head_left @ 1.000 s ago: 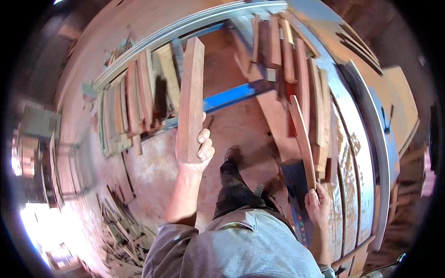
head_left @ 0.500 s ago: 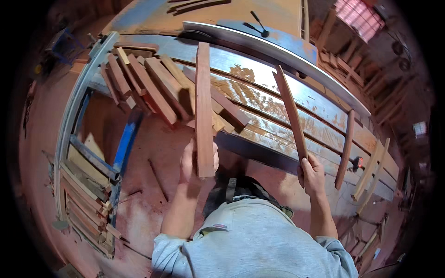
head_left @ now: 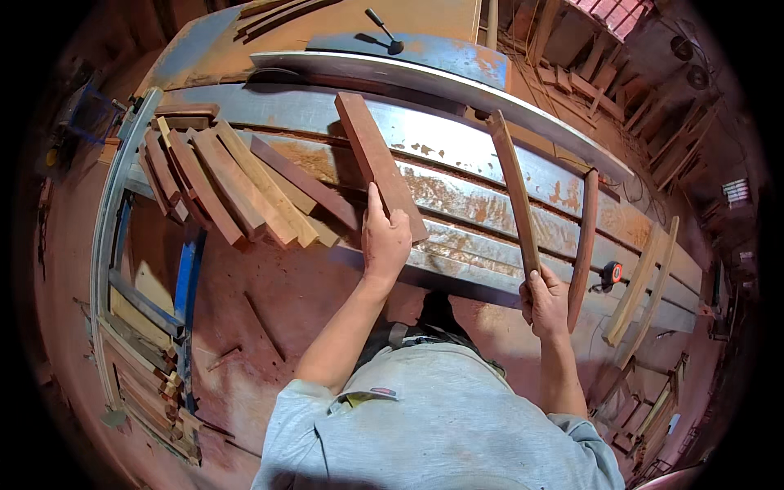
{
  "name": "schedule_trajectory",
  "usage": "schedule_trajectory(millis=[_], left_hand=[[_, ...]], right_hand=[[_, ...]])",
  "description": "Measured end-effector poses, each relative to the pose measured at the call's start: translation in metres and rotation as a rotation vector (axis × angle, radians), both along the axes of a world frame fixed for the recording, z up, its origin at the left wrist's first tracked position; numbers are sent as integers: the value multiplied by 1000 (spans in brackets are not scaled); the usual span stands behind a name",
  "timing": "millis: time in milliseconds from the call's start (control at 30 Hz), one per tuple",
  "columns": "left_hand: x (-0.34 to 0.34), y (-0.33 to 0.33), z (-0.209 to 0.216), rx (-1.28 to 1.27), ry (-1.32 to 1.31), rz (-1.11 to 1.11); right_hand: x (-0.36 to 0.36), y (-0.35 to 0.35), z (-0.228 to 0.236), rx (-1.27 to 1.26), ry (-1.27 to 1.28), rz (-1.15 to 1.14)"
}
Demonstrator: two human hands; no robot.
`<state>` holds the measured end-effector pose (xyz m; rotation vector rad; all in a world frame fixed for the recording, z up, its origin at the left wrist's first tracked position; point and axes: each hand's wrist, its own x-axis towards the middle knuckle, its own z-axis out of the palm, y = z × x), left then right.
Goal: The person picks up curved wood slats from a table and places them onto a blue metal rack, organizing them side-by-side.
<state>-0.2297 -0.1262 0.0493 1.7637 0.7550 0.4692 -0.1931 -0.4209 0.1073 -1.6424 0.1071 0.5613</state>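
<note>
My left hand (head_left: 386, 241) is closed on the near end of a thick reddish-brown wooden board (head_left: 377, 155), one finger stretched along its edge. That board slants over the metal machine table (head_left: 445, 192), its far end toward the back left. In my right hand (head_left: 545, 302) is the near end of a thin, dark wooden strip (head_left: 513, 184), pinched under the thumb and pointing away from me. Close to the right of this hand, a reddish curved strip (head_left: 585, 245) lies across the table edge. Whether the board rests fully on the table I cannot tell.
Several wooden pieces (head_left: 237, 184) are heaped on the table's left. A long metal fence (head_left: 441, 98) runs along the back, with a black-handled tool (head_left: 386, 34) behind it. To the right are a tape measure (head_left: 611, 275) and two pale strips (head_left: 637, 286).
My left hand has moved forward and right, and its board has gone from upright in view to slanting over the table. My right hand still holds its strip. The view has shifted.
</note>
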Motion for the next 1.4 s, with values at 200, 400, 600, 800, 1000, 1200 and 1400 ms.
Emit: schedule_trajectory(millis=[200,400,600,800,1000,1200,1400], left_hand=[[73,-42,-33,262,180,172],[134,-63,-21,-48,12,133],[159,-53,-15,-909,-447,34],[158,-42,-41,-1363,-908,-76],[157,-43,-47,-1570,-858,25],[179,-45,-36,-1032,-614,62],[244,-25,-57,-695,-457,166]], right_hand=[[81,-57,-11,25,39,6],[140,-107,-27,25,55,43],[169,-129,-28,69,47,39],[177,-138,-38,62,62,8],[177,-138,-40,53,119,-17],[181,-121,-42,4,105,-6],[204,-102,-32,-79,30,114]])
